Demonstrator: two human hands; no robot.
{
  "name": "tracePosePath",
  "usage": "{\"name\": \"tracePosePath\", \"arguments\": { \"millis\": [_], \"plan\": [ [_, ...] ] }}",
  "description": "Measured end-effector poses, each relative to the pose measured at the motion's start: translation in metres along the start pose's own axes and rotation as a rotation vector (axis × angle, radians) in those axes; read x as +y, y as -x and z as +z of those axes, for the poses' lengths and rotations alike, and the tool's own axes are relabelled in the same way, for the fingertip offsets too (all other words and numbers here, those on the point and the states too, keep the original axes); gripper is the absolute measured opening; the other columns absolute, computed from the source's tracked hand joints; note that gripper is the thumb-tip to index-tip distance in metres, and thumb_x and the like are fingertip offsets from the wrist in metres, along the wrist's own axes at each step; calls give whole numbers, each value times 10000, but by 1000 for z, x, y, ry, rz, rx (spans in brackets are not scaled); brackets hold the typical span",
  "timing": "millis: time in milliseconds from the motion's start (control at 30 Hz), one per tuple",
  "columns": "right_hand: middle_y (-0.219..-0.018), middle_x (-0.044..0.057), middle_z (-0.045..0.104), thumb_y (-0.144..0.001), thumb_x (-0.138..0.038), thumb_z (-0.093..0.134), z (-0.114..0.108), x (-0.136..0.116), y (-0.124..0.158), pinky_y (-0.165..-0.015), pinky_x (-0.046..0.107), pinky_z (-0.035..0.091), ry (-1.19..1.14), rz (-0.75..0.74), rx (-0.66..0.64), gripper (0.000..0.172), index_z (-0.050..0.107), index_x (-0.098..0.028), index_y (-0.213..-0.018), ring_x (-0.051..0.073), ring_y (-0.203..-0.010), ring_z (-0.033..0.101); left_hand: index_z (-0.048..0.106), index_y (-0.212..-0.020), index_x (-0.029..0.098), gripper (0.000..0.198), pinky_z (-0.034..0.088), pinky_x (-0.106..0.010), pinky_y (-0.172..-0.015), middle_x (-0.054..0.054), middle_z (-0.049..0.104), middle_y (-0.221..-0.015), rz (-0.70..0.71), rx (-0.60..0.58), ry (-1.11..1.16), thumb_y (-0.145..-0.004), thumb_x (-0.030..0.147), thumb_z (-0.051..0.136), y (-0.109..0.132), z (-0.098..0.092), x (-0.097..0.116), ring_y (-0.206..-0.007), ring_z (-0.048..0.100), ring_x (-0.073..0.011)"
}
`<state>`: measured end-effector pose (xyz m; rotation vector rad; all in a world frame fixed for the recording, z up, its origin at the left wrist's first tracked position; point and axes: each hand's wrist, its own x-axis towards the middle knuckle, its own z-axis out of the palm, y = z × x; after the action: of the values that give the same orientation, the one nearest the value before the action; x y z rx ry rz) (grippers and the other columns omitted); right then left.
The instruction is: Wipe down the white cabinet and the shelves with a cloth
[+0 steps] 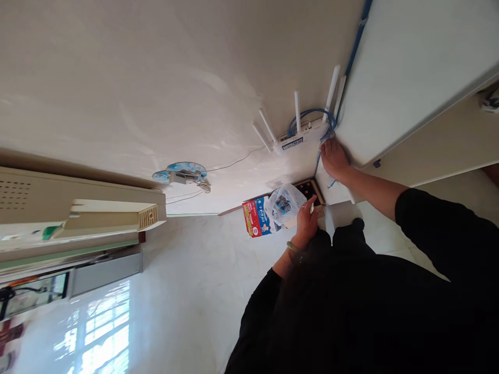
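Observation:
My right hand (334, 160) reaches to the wall corner, fingers closed at the lower end of a looped blue cable (310, 111). That cable hangs over a white router (300, 139) with several raised antennas, mounted on the wall. The fingertips hide exactly what is pinched there. Lower down, my left hand (306, 224) is held near my body with its fingers curled, a green bangle (294, 247) on the wrist. A small pale thing shows at its fingers, too small to name. Just beyond that hand is a clear plastic bag (286, 203) with dark and blue contents.
On the floor, a red and blue carton (257, 217) stands by the bag, near a dark box with red dots (307, 191). A blue round wall sticker (186, 169) sits behind a coiled thin wire (203, 184). A beige air conditioner (113, 202) stands at left; a white panel (421, 67) rises at right.

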<state>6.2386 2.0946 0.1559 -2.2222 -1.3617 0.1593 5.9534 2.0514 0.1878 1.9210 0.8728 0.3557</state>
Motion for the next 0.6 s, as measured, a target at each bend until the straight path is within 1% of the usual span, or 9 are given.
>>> {"name": "tracePosePath", "arguments": {
  "millis": [100, 167, 200, 267, 333, 400, 467, 533, 600],
  "plan": [
    [-1665, 392, 659, -1101, -109, 369, -14, -2, 36, -1367, 785, 418, -47, -26, -23, 595, 680, 39, -1587, 522, -1690, 527, 775, -1553, 224, 459, 541, -602, -1408, -158, 792, -1644, 55, 34, 23, -1127, 220, 603, -23, -5, 9, -1592, 728, -341],
    [-1533, 324, 764, -1087, -145, 438, -24, -5, 58, -1319, 675, 524, -64, -24, -48, 510, 769, -39, -1460, 468, -1570, 645, 778, -1541, 218, 439, 505, -608, -1444, -163, 778, -1664, 102, 52, 39, -1139, 236, 602, -42, -7, 17, -1627, 702, -338],
    [-1479, 288, 799, -1080, -161, 463, -29, -7, 65, -1268, 608, 582, -69, -17, -54, 478, 791, -73, -1416, 433, -1481, 706, 775, -1544, 212, 438, 495, -609, -1453, -167, 768, -1677, 126, 54, 47, -1145, 244, 596, -51, -7, 21, -1635, 695, -337],
    [-1474, 226, 817, -1083, -173, 469, -40, -12, 68, -1183, 508, 643, -82, 3, -36, 479, 788, -125, -1438, 367, -1361, 763, 761, -1565, 209, 449, 495, -606, -1459, -167, 738, -1717, 164, 42, 62, -1156, 255, 581, -68, -6, 29, -1647, 684, -336],
    [-1578, 191, 775, -1104, -170, 434, -51, -20, 55, -1225, 488, 625, -115, -3, 62, 532, 747, -151, -1534, 340, -1416, 735, 749, -1588, 220, 461, 488, -603, -1469, -153, 706, -1757, 192, 37, 74, -1165, 255, 569, -80, -3, 37, -1669, 662, -331],
    [-1663, 182, 712, -1122, -174, 426, -59, -30, 30, -1334, 516, 550, -142, -35, 213, 560, 709, -167, -1606, 345, -1543, 649, 740, -1599, 215, 471, 462, -600, -1488, -151, 686, -1779, 223, 51, 75, -1166, 240, 557, -89, -1, 42, -1693, 638, -326],
    [-1686, 198, 663, -1108, -175, 489, -61, -38, 0, -1384, 562, 499, -149, -40, 329, 570, 685, -173, -1643, 373, -1588, 590, 737, -1595, 191, 476, 429, -594, -1508, -165, 681, -1781, 250, 78, 68, -1164, 222, 537, -94, -2, 46, -1708, 620, -322],
    [-1675, 223, 628, -1071, -156, 558, -57, -46, -24, -1374, 606, 501, -151, 11, 355, 623, 649, -169, -1687, 402, -1565, 580, 735, -1592, 187, 478, 420, -588, -1513, -167, 681, -1781, 260, 93, 68, -1163, 223, 527, -97, -6, 47, -1719, 609, -316],
    [-1640, 241, 621, -1036, -129, 588, -52, -53, -38, -1361, 639, 508, -172, 71, 344, 669, 635, -158, -1703, 415, -1528, 585, 734, -1588, 205, 473, 418, -586, -1513, -155, 684, -1781, 250, 103, 76, -1164, 241, 528, -96, -13, 46, -1725, 602, -309]
  ]
}}
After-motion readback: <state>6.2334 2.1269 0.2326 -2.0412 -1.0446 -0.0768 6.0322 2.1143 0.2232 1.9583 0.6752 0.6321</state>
